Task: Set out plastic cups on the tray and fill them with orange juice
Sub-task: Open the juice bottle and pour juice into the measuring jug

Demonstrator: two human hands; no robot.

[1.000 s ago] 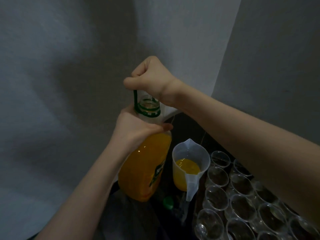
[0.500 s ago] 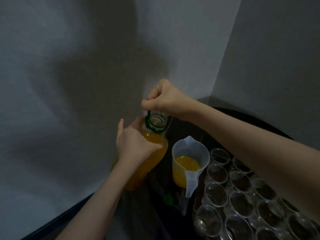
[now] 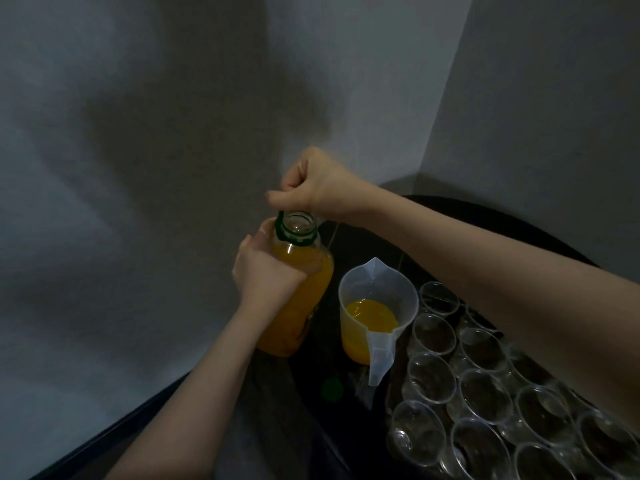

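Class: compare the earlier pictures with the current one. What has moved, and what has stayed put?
The juice bottle has come down from a raised tilt to nearly upright beside the measuring jug. The left hand still grips its shoulder; the right hand stays fisted at the open neck. The jug, the green cap and the empty cups are unchanged.

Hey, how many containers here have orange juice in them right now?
2. The juice bottle, gripped by the left hand, is at the left; the measuring jug sits just right of it, partly filled. The visible cups look empty, though the right arm hides some.
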